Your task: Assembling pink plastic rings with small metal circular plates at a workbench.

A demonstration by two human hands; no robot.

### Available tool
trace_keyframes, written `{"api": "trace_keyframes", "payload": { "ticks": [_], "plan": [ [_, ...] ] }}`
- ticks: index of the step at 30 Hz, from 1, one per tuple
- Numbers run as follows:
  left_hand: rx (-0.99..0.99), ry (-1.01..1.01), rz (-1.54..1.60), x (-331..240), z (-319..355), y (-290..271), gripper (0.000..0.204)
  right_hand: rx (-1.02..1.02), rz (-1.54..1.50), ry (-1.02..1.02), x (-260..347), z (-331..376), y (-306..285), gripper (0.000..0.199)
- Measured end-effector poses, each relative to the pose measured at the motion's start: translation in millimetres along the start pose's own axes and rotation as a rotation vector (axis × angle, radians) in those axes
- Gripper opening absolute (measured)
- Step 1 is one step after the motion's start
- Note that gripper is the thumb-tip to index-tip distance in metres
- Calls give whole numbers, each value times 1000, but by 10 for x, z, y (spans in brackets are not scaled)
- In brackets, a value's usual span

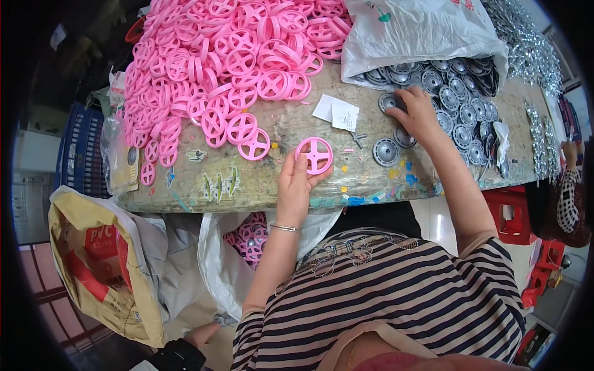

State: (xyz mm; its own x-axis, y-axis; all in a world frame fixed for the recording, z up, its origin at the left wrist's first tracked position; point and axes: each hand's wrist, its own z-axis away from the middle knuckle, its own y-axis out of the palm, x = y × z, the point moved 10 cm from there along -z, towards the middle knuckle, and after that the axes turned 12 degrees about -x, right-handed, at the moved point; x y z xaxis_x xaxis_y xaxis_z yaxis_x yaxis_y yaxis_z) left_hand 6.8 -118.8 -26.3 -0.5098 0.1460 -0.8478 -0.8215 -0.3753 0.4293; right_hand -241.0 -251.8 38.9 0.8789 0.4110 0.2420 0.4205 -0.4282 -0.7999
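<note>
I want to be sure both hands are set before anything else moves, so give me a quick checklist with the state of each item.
1. Left hand holds one pink wheel: ok.
2. Right hand is on a silver cap at the bag's mouth: ok.
3. Spare cap lies within reach on the table: ok.
4. Pink pile stays on the table: ok.
5. Paper slips are apart from both hands: ok.
6. Wheel free of flaws: cannot tell.

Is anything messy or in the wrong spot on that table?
Mostly sorted: pink wheels heaped at left, silver discs spilling from a white bag at right. One silver disc lies alone, apart from the spill. The left hand holds a pink wheel; the right hand reaches into the discs.
</note>
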Motion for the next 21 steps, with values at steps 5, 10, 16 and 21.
{"api": "trace_keyframes", "payload": {
  "ticks": [5,10,16,21],
  "plan": [
    [33,-7,41,22,-35,-40,35,166,-70,117,-106,-112,204,45],
    [44,-50,122,20,-40,-74,36,124,-107,167,-62,-25,208,43],
    [101,-17,132,15,-32,-66,35,256,-366,372,-46,-33,284,42],
    [82,17,94,17,0,-78,36,489,-909,558,906,233,295,36]
  ]
}}
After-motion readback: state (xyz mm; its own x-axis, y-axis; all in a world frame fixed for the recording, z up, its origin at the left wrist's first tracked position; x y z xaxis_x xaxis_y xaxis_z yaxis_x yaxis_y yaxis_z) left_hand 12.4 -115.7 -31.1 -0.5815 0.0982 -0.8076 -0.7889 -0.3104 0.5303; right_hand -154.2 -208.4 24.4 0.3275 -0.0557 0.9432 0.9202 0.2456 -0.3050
